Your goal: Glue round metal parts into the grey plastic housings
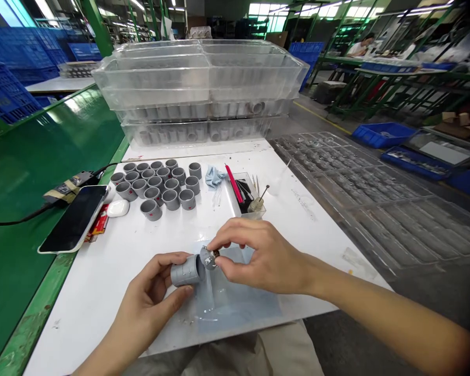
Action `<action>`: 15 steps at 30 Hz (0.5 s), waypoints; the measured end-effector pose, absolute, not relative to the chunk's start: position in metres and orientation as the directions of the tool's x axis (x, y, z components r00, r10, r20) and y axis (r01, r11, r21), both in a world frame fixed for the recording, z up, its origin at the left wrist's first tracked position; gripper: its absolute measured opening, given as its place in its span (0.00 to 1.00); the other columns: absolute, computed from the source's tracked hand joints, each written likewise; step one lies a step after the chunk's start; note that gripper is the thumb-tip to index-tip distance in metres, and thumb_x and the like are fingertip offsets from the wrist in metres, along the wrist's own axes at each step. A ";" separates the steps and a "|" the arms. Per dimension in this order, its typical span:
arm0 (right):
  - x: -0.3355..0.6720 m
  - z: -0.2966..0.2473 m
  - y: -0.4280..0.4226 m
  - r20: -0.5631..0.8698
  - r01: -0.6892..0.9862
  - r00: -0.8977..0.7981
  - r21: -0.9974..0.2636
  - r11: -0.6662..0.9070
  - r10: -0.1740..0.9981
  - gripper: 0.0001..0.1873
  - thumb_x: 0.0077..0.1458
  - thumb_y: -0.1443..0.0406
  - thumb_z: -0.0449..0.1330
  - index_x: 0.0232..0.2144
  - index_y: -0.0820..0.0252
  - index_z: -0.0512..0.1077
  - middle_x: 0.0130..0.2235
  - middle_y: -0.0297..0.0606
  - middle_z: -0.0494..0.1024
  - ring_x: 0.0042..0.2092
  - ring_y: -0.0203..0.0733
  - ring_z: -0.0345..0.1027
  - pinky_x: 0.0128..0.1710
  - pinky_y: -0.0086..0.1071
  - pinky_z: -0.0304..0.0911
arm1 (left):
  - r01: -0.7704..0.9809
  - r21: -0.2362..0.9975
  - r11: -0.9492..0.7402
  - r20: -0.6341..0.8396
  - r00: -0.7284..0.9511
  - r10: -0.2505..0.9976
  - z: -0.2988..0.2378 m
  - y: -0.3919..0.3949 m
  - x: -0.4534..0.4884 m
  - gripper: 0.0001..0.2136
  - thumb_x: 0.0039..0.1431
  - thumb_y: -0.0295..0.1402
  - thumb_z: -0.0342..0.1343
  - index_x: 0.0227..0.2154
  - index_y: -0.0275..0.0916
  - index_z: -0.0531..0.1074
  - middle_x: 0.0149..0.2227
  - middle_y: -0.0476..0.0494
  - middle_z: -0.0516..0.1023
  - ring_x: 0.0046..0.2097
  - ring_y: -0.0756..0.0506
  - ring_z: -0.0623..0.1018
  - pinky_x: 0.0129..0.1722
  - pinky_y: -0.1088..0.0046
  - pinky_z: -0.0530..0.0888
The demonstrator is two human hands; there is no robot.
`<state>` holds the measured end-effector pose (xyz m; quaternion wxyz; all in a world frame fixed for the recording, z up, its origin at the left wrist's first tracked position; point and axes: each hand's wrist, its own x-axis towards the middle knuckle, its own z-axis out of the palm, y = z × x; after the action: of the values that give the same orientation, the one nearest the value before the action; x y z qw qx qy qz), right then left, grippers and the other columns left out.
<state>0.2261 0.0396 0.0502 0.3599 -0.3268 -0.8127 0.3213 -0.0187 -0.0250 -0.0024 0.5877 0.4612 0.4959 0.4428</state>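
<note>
holding a grey cylinder [187,270] on its side just above the white desk [321,230], the left hand [152,303] wraps thumb and fingers around it. the right hand [254,256] pinches a small metal part [209,257] closed between fingertips at the cylinder's open end, touching it. a cluster of grey cylinders [159,188] stands further back, a phone [74,219] to the left.
</note>
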 end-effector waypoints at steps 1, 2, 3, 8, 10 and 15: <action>0.220 0.046 0.041 0.412 0.260 -0.502 -0.766 0.588 0.760 0.12 0.52 0.72 0.66 0.40 0.61 0.81 0.39 0.35 0.83 0.39 0.35 0.75 0.40 0.28 0.71 | -0.083 0.982 0.172 -0.161 0.122 0.979 -0.004 -0.025 -0.019 0.13 0.59 0.31 0.69 0.45 0.50 0.76 0.55 0.50 0.79 0.57 0.47 0.78 0.55 0.79 0.76; 0.215 0.042 0.041 0.436 0.236 -0.478 -0.772 0.590 0.762 0.12 0.51 0.73 0.66 0.40 0.62 0.81 0.38 0.35 0.83 0.39 0.35 0.75 0.38 0.28 0.71 | -0.101 0.981 0.165 -0.152 0.126 0.980 -0.005 -0.024 -0.020 0.13 0.59 0.29 0.68 0.44 0.50 0.76 0.55 0.50 0.79 0.57 0.47 0.78 0.55 0.79 0.76; 0.213 0.037 0.042 0.446 0.225 -0.460 -0.778 0.587 0.768 0.12 0.50 0.73 0.66 0.39 0.62 0.81 0.37 0.35 0.82 0.38 0.35 0.74 0.37 0.28 0.70 | -0.114 0.980 0.162 -0.147 0.128 0.981 -0.006 -0.024 -0.020 0.13 0.59 0.28 0.68 0.44 0.49 0.76 0.55 0.50 0.78 0.57 0.47 0.78 0.55 0.78 0.76; 0.218 0.026 0.040 0.446 0.228 -0.450 -0.780 0.582 0.774 0.13 0.49 0.75 0.66 0.40 0.62 0.81 0.37 0.36 0.82 0.39 0.36 0.75 0.37 0.29 0.71 | -0.102 0.978 0.180 -0.163 0.153 0.975 -0.005 -0.021 -0.019 0.12 0.60 0.26 0.67 0.44 0.47 0.75 0.56 0.47 0.77 0.58 0.46 0.78 0.55 0.77 0.76; 0.219 0.025 0.038 0.450 0.220 -0.457 -0.779 0.587 0.768 0.14 0.49 0.75 0.66 0.40 0.62 0.81 0.37 0.37 0.82 0.39 0.36 0.76 0.39 0.29 0.72 | -0.097 0.979 0.182 -0.165 0.162 0.973 -0.005 -0.021 -0.020 0.12 0.61 0.26 0.66 0.44 0.48 0.75 0.57 0.47 0.76 0.58 0.46 0.77 0.55 0.77 0.76; 0.217 0.023 0.036 0.447 0.201 -0.473 -0.784 0.587 0.759 0.14 0.50 0.75 0.66 0.41 0.63 0.81 0.38 0.40 0.80 0.39 0.37 0.76 0.41 0.30 0.74 | -0.089 0.979 0.186 -0.169 0.172 0.971 -0.005 -0.023 -0.021 0.13 0.62 0.27 0.66 0.45 0.49 0.74 0.57 0.48 0.75 0.58 0.47 0.77 0.54 0.78 0.76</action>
<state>0.2165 0.0356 0.0231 0.4134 -0.3041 -0.7891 0.3376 -0.0211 -0.0231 -0.0052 0.6074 0.4659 0.4732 0.4360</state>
